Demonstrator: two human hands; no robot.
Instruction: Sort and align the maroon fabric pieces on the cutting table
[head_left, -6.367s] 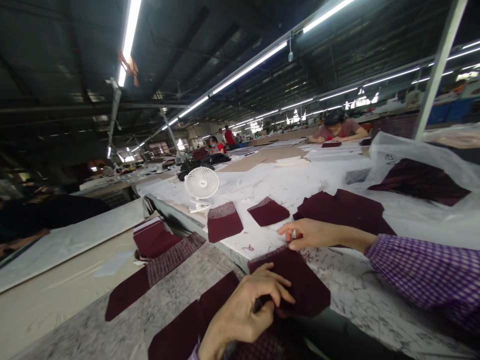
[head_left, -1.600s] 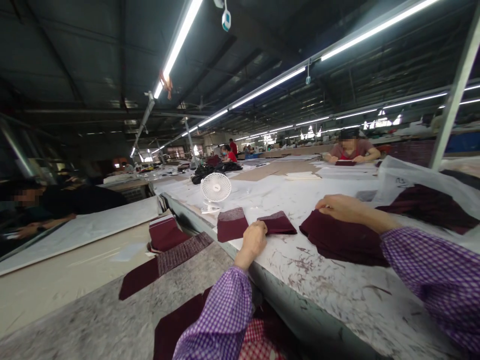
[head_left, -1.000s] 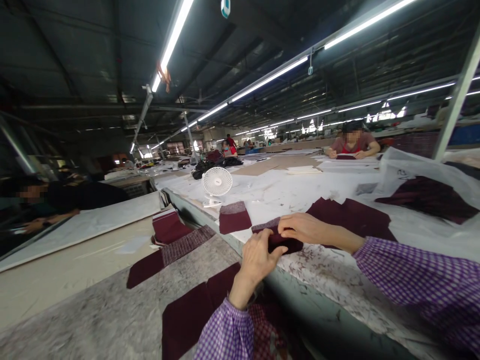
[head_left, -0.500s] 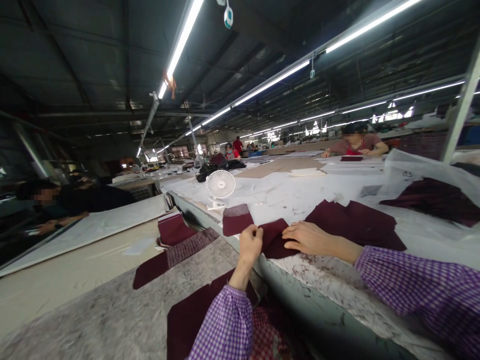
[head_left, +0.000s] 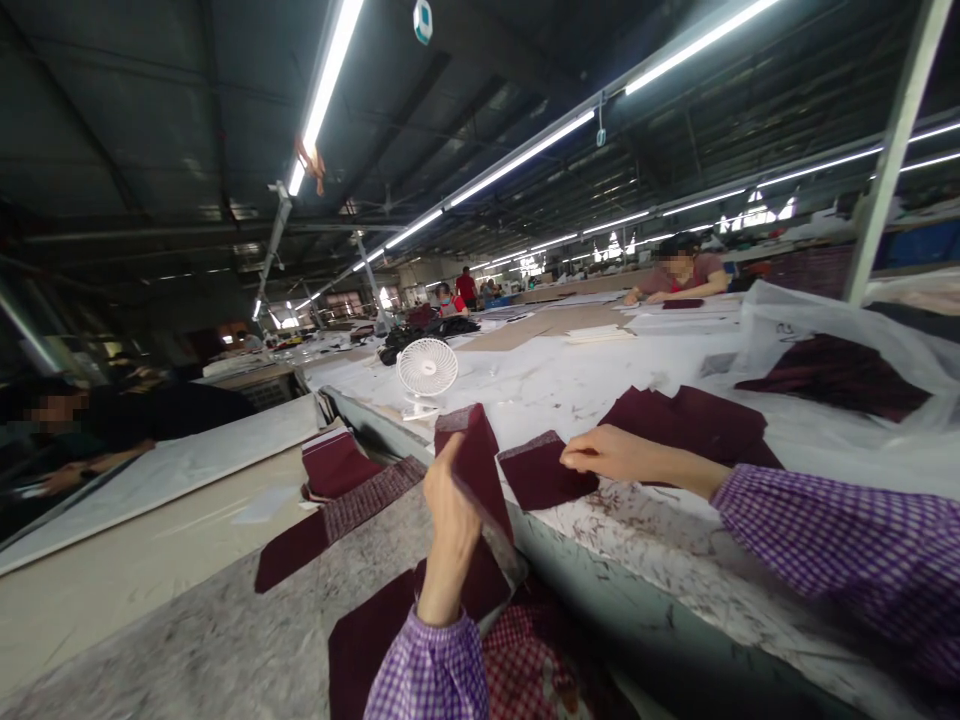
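Note:
My left hand (head_left: 452,515) is closed on the edge of a maroon fabric piece (head_left: 482,460), which stands raised and bent over the gap between two tables. My right hand (head_left: 619,455) has its fingers pinched together at the right edge of a second maroon fabric piece (head_left: 541,478), lying on the white-covered table. Beneath my left wrist a larger maroon piece (head_left: 367,640) lies on the grey mottled surface. Behind my right hand is a wide, notched maroon piece (head_left: 690,425), partly covered by the forearm.
A small white fan (head_left: 427,367) stands beyond my hands. On the left lie a maroon strip (head_left: 300,545) with a knit-like part and a folded maroon stack (head_left: 339,463). A clear plastic bag (head_left: 810,310) with dark fabric sits right. Other people work at far tables and at left.
My left hand has moved left from the second piece and lifted a maroon piece off the table edge. The right fingers have drawn together at the second piece's edge. The view has shifted slightly.

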